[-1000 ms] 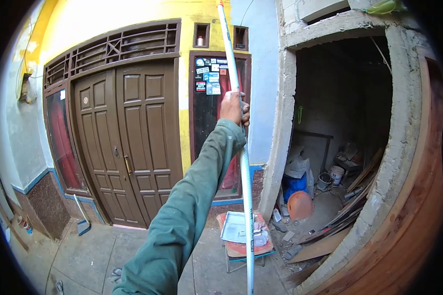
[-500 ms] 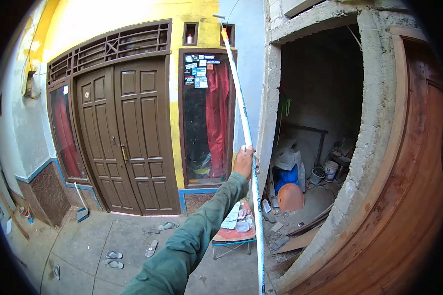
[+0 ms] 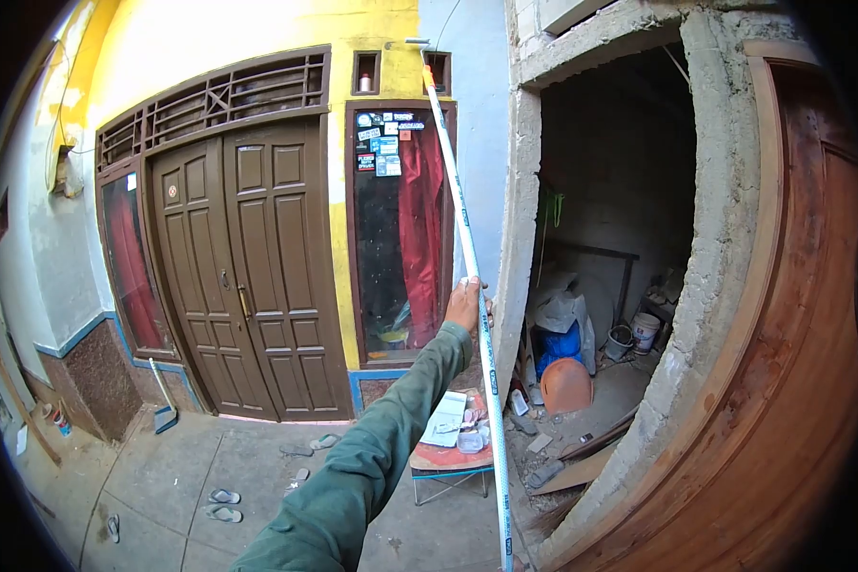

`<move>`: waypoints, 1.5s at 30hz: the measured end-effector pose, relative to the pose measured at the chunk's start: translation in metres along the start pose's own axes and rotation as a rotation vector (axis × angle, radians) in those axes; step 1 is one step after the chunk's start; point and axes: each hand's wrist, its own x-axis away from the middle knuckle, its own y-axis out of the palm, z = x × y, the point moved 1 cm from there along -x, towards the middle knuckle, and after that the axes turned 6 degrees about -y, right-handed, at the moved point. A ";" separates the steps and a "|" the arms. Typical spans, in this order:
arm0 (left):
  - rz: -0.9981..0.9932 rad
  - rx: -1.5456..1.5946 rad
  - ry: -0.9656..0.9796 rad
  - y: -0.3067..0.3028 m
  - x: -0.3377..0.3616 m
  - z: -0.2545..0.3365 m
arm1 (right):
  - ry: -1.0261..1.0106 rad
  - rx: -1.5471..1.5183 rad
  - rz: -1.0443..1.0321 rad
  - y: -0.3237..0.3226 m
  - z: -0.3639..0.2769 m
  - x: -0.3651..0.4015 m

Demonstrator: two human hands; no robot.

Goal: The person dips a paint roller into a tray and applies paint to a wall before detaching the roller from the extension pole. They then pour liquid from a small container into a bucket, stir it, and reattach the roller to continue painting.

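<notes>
My left hand (image 3: 464,305), in a green sleeve, is wrapped round a long white-and-blue extension pole (image 3: 494,400). The pole slants up and slightly left, and its lower end runs out of the bottom of the view. At the top, above an orange collar (image 3: 428,76), a paint roller (image 3: 417,42) overlaps the wall near the line between yellow paint (image 3: 386,24) and pale blue-white paint (image 3: 481,143). Just below the roller is a small framed vent opening (image 3: 440,71). My right hand is out of view.
Behind the pole stands a window (image 3: 381,248) with a red curtain; left of it is a brown double door (image 3: 276,219). A low table (image 3: 448,458) holds papers and small containers. Sandals (image 3: 224,505) and a dustpan (image 3: 165,418) lie leftward. A rough doorway (image 3: 720,191) opens on the right.
The roller and upper pole have shifted slightly left against the wall, and my left hand has moved a little left with them. The view has tilted slightly upward.
</notes>
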 end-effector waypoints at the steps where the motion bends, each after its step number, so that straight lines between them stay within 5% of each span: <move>1: -0.003 0.018 -0.010 -0.001 -0.004 -0.002 | -0.010 0.012 0.018 0.006 0.003 0.000; 6: -0.023 -0.105 0.064 -0.008 -0.020 -0.006 | -0.055 0.074 0.098 0.034 0.012 0.003; 9: -0.031 -0.182 0.089 -0.009 -0.020 -0.011 | -0.075 0.111 0.137 0.117 0.128 0.043; 12: -0.013 -0.137 0.051 -0.014 -0.021 -0.019 | -0.096 0.147 0.171 0.074 0.028 0.042; 18: -0.081 -0.125 0.054 -0.013 -0.001 -0.022 | -0.143 0.228 0.242 0.030 -0.045 0.009; 21: -0.115 0.017 -0.040 -0.004 0.024 -0.022 | -0.172 0.266 0.286 -0.071 -0.231 -0.051; 23: -0.130 0.029 -0.034 -0.002 0.034 -0.029 | -0.188 0.292 0.318 -0.112 -0.300 -0.064; 26: -0.149 -0.008 0.017 0.000 0.057 -0.036 | -0.019 0.348 0.213 -0.108 -0.291 -0.056; 30: -0.181 -0.029 -0.086 0.002 0.101 -0.051 | -0.080 0.321 0.298 -0.109 -0.290 -0.059; 34: -0.106 -0.344 0.078 -0.023 0.103 -0.152 | -0.169 0.285 0.421 -0.110 -0.287 -0.065; 37: -0.172 -0.257 -0.106 0.001 0.152 -0.075 | -0.230 0.257 0.510 -0.111 -0.285 -0.070; 41: -0.207 -0.145 -0.131 0.016 0.160 -0.051 | -0.309 0.226 0.630 -0.112 -0.284 -0.072; 43: -0.224 -0.121 -0.129 0.023 0.162 -0.036 | -0.245 -0.322 0.192 -0.194 -0.384 -0.100; 45: -0.242 -0.079 -0.114 0.028 0.166 -0.026 | -0.348 -0.294 0.223 -0.204 -0.411 -0.123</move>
